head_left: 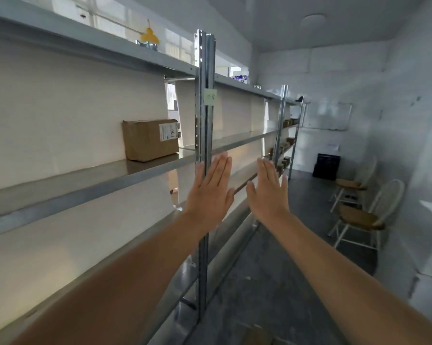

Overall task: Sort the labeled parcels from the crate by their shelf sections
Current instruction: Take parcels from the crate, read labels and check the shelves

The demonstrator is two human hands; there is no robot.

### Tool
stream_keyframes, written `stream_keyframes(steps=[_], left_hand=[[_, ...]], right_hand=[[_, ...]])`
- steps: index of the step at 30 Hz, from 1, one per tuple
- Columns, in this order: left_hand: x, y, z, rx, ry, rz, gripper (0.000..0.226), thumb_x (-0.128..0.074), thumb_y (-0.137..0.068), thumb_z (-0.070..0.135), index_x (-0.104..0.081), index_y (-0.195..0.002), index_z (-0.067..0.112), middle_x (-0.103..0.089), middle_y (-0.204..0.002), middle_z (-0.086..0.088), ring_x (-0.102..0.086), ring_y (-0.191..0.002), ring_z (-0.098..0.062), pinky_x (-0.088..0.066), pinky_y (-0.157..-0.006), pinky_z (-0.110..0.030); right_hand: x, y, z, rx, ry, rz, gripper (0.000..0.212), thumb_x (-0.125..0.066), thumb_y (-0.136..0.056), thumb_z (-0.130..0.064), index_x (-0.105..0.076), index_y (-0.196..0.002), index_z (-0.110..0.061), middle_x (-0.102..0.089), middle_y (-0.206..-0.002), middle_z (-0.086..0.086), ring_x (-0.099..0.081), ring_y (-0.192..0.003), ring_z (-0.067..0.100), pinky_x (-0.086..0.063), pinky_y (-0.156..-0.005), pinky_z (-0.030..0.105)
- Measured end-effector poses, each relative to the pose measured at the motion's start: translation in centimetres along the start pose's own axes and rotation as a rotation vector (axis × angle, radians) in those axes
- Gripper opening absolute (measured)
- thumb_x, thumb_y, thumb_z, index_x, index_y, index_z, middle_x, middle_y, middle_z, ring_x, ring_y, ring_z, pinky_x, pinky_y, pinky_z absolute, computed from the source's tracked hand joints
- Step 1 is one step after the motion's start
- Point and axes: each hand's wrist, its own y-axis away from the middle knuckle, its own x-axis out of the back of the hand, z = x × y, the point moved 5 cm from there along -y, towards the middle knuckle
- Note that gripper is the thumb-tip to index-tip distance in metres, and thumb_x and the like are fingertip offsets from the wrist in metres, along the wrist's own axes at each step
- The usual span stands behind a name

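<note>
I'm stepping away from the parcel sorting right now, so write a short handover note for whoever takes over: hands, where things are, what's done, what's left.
Left hand: open, flat, fingers together, holding nothing, raised in front of the shelf upright.
Right hand: open, flat, empty, raised beside the left.
One cardboard parcel with a white label stands on the middle shelf, left of the upright. A green note is stuck on the upright; its writing is unreadable.
Small items sit on the far shelves, too small to identify.
Done: apparently that one parcel is shelved.
Left: the crate is not in view; find it and sort any remaining parcels.
</note>
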Motion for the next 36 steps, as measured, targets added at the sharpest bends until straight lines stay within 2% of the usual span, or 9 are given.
stream_keyframes(steps=[4,9,12,15,21,26,36], left_hand=[[-1.8,-0.8,-1.4,-0.004,0.096,-0.006,0.067,-0.025,-0.104,0.038,0.004,-0.156,0.008,0.009,-0.165,-0.007,0.011,-0.151,-0.019,-0.001,-0.123,-0.047],[-4.1,-2.4,-1.7,-0.082,0.177,0.005,0.064,-0.022,-0.106,0.038,0.003,-0.156,0.009,0.008,-0.165,-0.007,0.011,-0.151,-0.019,0.001,-0.123,-0.048],[-5.1,-2.9,-2.6,-0.116,0.206,0.000,0.063,-0.016,-0.105,0.040,0.001,-0.156,0.009,0.007,-0.165,-0.007,0.010,-0.152,-0.019,0.001,-0.123,-0.048],[-6.6,-3.3,-2.8,-0.167,0.243,-0.022,0.063,-0.018,-0.105,0.038,0.003,-0.156,0.009,0.008,-0.165,-0.006,0.011,-0.151,-0.019,0.003,-0.123,-0.048],[-9.0,-3.9,0.8,-0.263,0.357,-0.021,0.061,-0.022,-0.105,0.034,-0.001,-0.157,0.010,0.005,-0.165,-0.005,0.007,-0.152,-0.017,0.003,-0.123,-0.048],[-10.1,-5.0,4.1,-0.308,0.409,-0.030,0.063,-0.025,-0.104,0.036,-0.002,-0.157,0.011,0.003,-0.166,-0.004,0.006,-0.152,-0.016,-0.003,-0.122,-0.051],[-13.0,-10.9,8.4,-0.279,0.323,-0.003,0.063,-0.021,-0.104,0.037,0.003,-0.157,0.011,0.008,-0.165,-0.004,0.010,-0.151,-0.017,0.012,-0.120,-0.044]], right_hand=[[-1.3,-1.8,-0.5,-0.080,0.085,0.019,0.063,-0.036,-0.101,-0.029,-0.010,-0.156,-0.012,-0.010,-0.164,0.002,-0.002,-0.151,0.016,-0.007,-0.122,0.050],[-4.5,-2.2,-2.0,-0.078,0.151,0.010,0.064,-0.033,-0.102,-0.030,-0.003,-0.156,-0.014,-0.002,-0.165,0.000,0.005,-0.151,0.014,0.003,-0.120,0.045],[-4.7,-2.4,-1.3,-0.121,0.191,0.026,0.066,-0.036,-0.101,-0.030,-0.003,-0.156,-0.015,-0.003,-0.164,0.001,0.004,-0.151,0.015,0.003,-0.119,0.046],[-4.5,-2.3,0.1,-0.202,0.216,0.021,0.065,-0.033,-0.102,-0.033,-0.001,-0.156,-0.015,-0.001,-0.165,0.001,0.006,-0.151,0.015,0.004,-0.119,0.046],[-4.0,-0.9,2.5,-0.269,0.288,0.018,0.064,-0.032,-0.103,-0.034,-0.001,-0.156,-0.016,0.000,-0.165,0.000,0.006,-0.150,0.015,0.002,-0.121,0.049],[-2.7,-1.2,6.2,-0.331,0.282,0.026,0.064,-0.031,-0.103,-0.035,-0.001,-0.157,-0.016,0.001,-0.165,-0.001,0.007,-0.150,0.014,0.003,-0.121,0.047],[-2.7,-5.2,14.1,-0.288,0.246,0.028,0.065,-0.032,-0.103,-0.035,0.000,-0.156,-0.017,0.001,-0.165,-0.002,0.007,-0.150,0.014,0.002,-0.121,0.049]])
